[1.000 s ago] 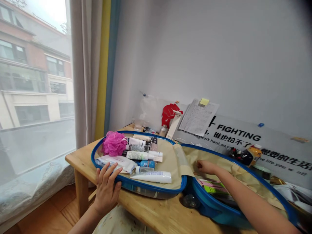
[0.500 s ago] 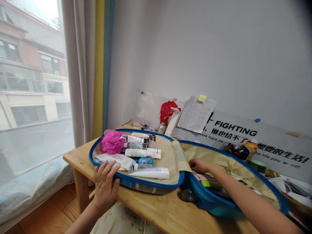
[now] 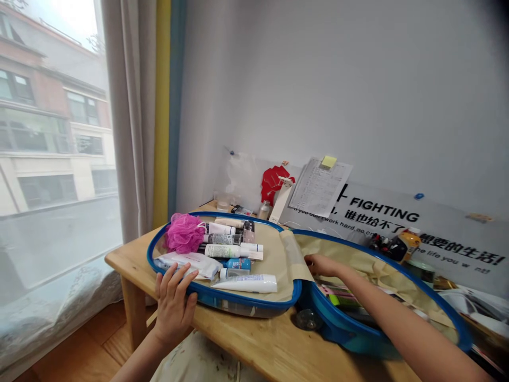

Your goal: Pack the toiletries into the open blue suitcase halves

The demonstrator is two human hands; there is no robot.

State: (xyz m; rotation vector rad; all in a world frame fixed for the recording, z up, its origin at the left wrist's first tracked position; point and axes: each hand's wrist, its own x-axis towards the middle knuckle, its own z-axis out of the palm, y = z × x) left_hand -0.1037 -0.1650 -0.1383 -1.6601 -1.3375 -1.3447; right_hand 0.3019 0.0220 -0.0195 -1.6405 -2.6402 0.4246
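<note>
An open blue-rimmed case (image 3: 254, 306) with beige lining lies unfolded in two halves on the wooden table. My left hand (image 3: 175, 302), fingers spread, rests over the near rim of its left half. That half holds a pink bath puff (image 3: 185, 233), a white wipes packet (image 3: 191, 263), a white tube (image 3: 250, 283), a blue bottle (image 3: 238, 265) and several other bottles and tubes. My right hand (image 3: 323, 265) reaches into the right half (image 3: 345, 339), beside the hinge strip (image 3: 296, 257). Its fingers are bent together at the lining; what they hold, if anything, is hidden.
A round glass-like object (image 3: 308, 319) sits below the hinge on the wooden table (image 3: 262, 345). Bottles, including an orange one (image 3: 409, 243), stand behind the right half. A curtain (image 3: 133, 122) and window are at left. Papers (image 3: 322, 185) hang on the wall.
My right hand has shifted slightly left and up, toward the hinge strip. My left hand stays on the case's rim.
</note>
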